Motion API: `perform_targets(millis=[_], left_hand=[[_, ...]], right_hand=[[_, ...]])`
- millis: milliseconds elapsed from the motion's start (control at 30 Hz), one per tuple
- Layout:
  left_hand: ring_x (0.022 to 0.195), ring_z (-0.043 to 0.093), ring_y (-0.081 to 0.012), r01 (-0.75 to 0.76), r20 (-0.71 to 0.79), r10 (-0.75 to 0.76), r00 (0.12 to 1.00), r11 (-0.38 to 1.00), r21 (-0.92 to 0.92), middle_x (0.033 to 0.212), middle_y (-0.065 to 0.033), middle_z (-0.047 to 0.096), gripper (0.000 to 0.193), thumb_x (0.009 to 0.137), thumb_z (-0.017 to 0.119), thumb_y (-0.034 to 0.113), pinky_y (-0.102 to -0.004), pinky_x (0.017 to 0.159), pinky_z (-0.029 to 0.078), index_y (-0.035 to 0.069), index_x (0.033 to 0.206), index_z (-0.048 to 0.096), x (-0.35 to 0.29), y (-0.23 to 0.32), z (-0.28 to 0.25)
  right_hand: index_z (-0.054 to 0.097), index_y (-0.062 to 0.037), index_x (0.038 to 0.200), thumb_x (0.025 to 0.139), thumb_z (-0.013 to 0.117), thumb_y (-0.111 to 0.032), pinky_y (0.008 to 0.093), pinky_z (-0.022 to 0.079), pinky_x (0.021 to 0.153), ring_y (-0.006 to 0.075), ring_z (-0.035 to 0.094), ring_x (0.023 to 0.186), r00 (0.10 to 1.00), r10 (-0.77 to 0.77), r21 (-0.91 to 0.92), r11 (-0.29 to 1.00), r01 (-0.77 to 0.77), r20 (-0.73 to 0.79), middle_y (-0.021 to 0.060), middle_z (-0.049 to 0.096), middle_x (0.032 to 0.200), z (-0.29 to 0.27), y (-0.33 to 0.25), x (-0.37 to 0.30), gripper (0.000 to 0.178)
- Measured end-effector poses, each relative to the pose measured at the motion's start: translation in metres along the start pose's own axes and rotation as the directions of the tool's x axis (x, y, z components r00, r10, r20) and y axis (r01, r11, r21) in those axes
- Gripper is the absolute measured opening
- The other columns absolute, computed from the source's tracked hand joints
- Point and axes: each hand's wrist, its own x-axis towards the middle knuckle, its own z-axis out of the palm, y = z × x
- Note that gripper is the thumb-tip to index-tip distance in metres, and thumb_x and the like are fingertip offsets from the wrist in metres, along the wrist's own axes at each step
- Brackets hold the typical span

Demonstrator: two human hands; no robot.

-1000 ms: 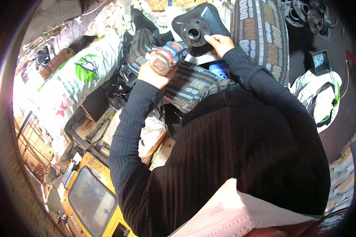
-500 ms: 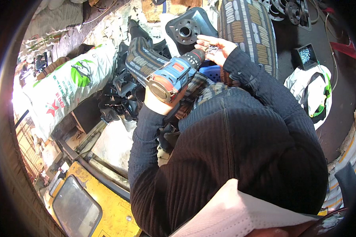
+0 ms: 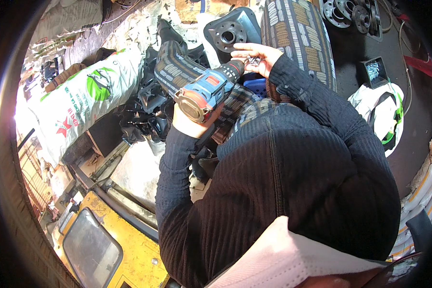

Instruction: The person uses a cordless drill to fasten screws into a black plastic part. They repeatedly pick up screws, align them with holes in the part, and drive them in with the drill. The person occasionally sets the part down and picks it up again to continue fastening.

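My left hand point(image 3: 193, 123) is closed around the grip of a blue and red cordless drill point(image 3: 207, 90), whose black chuck points up and to the right. My right hand point(image 3: 268, 56) is at the chuck's tip, fingers partly curled around several small silvery screws point(image 3: 254, 61). Whether a fingertip touches the drill bit I cannot tell. Just beyond the right hand lies a dark, squarish metal plate with a round holed flange point(image 3: 229, 37) at its middle. Below the right wrist, part of a blue plastic thing point(image 3: 256, 87) shows between my legs.
A small dark box of screws point(image 3: 373, 71) stands at the right beside a white and green bag point(image 3: 380, 114). Several round flanges point(image 3: 361, 18) lie at the far right. Black parts point(image 3: 151, 103) are heaped left of my leg, near a large white sack point(image 3: 89, 98). Yellow machinery point(image 3: 132, 257) stands lower left.
My right hand has shifted slightly left, its fingers now reaching over the chuck's tip. The drill has moved a little left in view and stays in my left hand.
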Motion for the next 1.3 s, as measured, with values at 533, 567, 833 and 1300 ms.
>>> perform_targets(millis=[533, 567, 833, 1300], left_hand=[[0.055, 0.056, -0.0148, 0.08, 0.0, -0.081, 0.997, 0.985, -0.154, 0.076, -0.0054, 0.063, 0.022, 0.075, 0.071, 0.008, -0.0297, 0.049, 0.045, 0.003, 0.095, 0.063, -0.006, -0.009, -0.013], [0.052, 0.054, -0.0128, 0.214, 0.031, -0.212, 0.977, 0.951, -0.222, 0.076, -0.0051, 0.063, 0.021, 0.076, 0.07, 0.006, -0.0284, 0.046, 0.043, 0.003, 0.095, 0.062, -0.007, -0.009, -0.012], [0.066, 0.062, -0.0212, -0.035, 0.024, 0.034, 0.999, 0.998, 0.043, 0.084, -0.0078, 0.065, 0.025, 0.074, 0.071, 0.011, -0.0341, 0.059, 0.049, 0.005, 0.097, 0.064, 0.004, -0.009, -0.016], [0.084, 0.063, -0.0264, -0.051, 0.106, 0.038, 0.994, 0.991, 0.121, 0.093, -0.0101, 0.065, 0.033, 0.071, 0.073, 0.017, -0.0387, 0.073, 0.05, 0.007, 0.101, 0.063, 0.027, -0.013, -0.025]], right_hand=[[0.055, 0.0019, 0.114, 0.089, 0.059, -0.017, 0.0252, 0.056, 0.077, 0.013, 0.063, 0.084, 1.0, 0.014, -0.062, 0.998, -0.016, -0.024, 0.0091, 0.062, 0.098, -0.012, 0.004, 0.006, 0.032], [0.055, 0.0018, 0.114, 0.089, 0.059, -0.017, 0.0252, 0.056, 0.076, 0.0127, 0.063, 0.084, 1.0, 0.02, -0.054, 0.998, -0.021, -0.008, 0.009, 0.062, 0.098, -0.012, 0.004, 0.006, 0.032], [0.055, 0.0011, 0.113, 0.088, 0.061, -0.015, 0.0251, 0.056, 0.075, 0.0115, 0.062, 0.081, 0.999, 0.032, -0.085, 0.996, -0.035, -0.03, 0.0087, 0.062, 0.098, -0.011, 0.003, 0.009, 0.031], [0.06, -0.0004, 0.106, 0.087, 0.062, -0.022, 0.0244, 0.056, 0.071, 0.008, 0.061, 0.074, 0.995, 0.072, -0.077, 0.994, -0.078, -0.068, 0.0048, 0.063, 0.088, -0.016, 0.004, 0.019, 0.029]])
